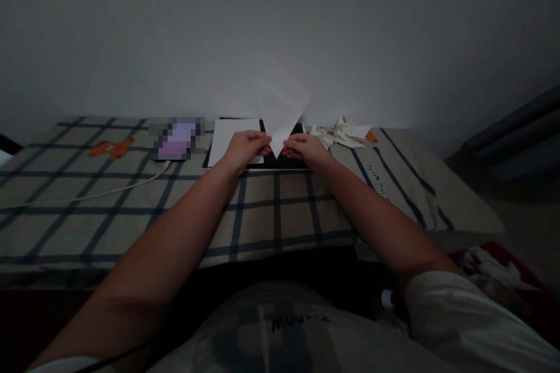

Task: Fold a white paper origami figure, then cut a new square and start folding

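1. Starting at the far left, an orange bear figure [111, 147] is printed on the checked cloth [131, 198] that covers the bed in front of me.
2. A white cable [109, 189] runs across the cloth toward a phone [177, 141], whose screen is blurred, so nothing on it can be read.
3. Just right of the phone lies a white sheet [227, 140], partly over a dark pad [286, 160].
4. My left hand [247, 148] has its fingers [262, 141] pinched on the lower left edge of a folded paper [280, 111].
5. That paper is held up off the bed, above the dark pad, with its point turned down between my two hands and its wide end tilted up toward the wall.
6. My right hand [306, 148] grips the lower right edge of the same paper, fingers closed on it.
7. Further right, a heap of paper scraps [343, 133] rests on the cloth by the wall.
8. Beside it, dark writing [380, 178] is printed on the cloth; it shows upside down, and I can make out only "world".
9. My shirt at the bottom also bears lettering, too dark to read.
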Tool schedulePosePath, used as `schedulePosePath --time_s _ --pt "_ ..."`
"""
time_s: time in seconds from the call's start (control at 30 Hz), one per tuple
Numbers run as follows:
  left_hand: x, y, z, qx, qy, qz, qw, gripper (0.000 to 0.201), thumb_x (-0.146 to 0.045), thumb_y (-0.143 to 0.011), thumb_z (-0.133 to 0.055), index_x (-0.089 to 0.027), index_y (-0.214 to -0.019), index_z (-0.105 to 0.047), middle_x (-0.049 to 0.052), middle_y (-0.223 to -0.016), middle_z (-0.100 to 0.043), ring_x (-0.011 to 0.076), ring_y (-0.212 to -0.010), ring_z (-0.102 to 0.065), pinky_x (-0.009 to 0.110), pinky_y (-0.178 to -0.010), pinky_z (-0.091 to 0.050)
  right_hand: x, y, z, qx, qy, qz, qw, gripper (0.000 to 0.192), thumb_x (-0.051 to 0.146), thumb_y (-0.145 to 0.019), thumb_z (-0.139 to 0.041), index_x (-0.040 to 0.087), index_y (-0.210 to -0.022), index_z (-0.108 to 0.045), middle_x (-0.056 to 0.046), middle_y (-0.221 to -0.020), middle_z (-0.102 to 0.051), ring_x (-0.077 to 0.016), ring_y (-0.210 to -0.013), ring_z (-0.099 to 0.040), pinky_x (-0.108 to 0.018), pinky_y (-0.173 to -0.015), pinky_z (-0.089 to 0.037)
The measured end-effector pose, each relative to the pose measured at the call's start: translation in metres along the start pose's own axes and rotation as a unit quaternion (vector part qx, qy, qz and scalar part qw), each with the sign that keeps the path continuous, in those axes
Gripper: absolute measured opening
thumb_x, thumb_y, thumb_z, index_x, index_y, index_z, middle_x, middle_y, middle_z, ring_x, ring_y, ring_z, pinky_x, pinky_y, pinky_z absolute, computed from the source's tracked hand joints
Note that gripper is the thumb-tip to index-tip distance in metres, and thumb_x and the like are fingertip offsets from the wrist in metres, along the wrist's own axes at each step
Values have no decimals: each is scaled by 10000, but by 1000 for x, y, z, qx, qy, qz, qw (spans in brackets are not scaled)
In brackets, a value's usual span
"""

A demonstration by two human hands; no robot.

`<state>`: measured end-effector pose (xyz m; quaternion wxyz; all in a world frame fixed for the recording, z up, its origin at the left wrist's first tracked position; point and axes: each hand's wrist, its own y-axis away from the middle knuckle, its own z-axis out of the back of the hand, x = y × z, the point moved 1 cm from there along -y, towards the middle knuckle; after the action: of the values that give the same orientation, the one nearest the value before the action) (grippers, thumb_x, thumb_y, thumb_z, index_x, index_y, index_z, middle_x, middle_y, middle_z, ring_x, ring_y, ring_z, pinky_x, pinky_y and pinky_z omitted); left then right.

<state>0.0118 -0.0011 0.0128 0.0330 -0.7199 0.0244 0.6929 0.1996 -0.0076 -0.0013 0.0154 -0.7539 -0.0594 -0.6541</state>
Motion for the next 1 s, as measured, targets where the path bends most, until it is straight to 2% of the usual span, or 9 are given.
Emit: schedulePosePath --time_s 0.2,0.3,0.53,0.67,0.8,1.0 --pt "1 1 1 13 3 29 999 155 -139 -842 -821 -147 -737 -707 16 -653 -699 101 -599 -653 221 -671 -587 1 -4 4 -46 -19 20 999 186 130 -900 -784 206 -771 -675 12 -706 -730 -98 -688 -693 -213 -703 -578" --pt "1 1 1 22 20 17 999 164 -169 -864 -818 -146 -742 -711 10 -669 -694 91 -613 -650 204 -668 -584 0 -4 4 -42 -7 13 999 192 127 -891 -791 199 -757 -674 7 -704 -730 -97 -673 -681 -226 -716 -586" --pt "3 -2 0 -13 28 16 999 211 -92 -853 -815 -141 -699 -679 -14 -624 -655 70 -575 -620 186 -657 -586 1 -3 2 -47 -21 12 999 156 119 -907 -775 196 -793 -701 8 -703 -737 -94 -666 -686 -215 -690 -575" --pt "5 -1 0 -5 29 18 999 206 -143 -811 -868 -141 -709 -689 -3 -678 -677 79 -617 -640 214 -715 -621 1 -4 4 -68 -28 18 997 176 102 -903 -780 198 -783 -694 9 -727 -742 -94 -667 -676 -233 -732 -589" --pt "5 -3 2 -17 37 0 999 234 -200 -760 -922 -154 -729 -694 -9 -716 -686 95 -682 -663 229 -762 -641 2 -4 4 -65 -24 13 998 184 84 -877 -806 194 -774 -701 4 -716 -736 -104 -660 -669 -255 -736 -598" --pt "5 -4 4 -9 49 17 999 287 -177 -750 -937 -148 -680 -660 -17 -669 -649 74 -621 -627 204 -727 -615 3 -3 3 -74 -58 28 995 145 76 -903 -757 190 -818 -728 21 -718 -736 -82 -628 -653 -234 -710 -577"
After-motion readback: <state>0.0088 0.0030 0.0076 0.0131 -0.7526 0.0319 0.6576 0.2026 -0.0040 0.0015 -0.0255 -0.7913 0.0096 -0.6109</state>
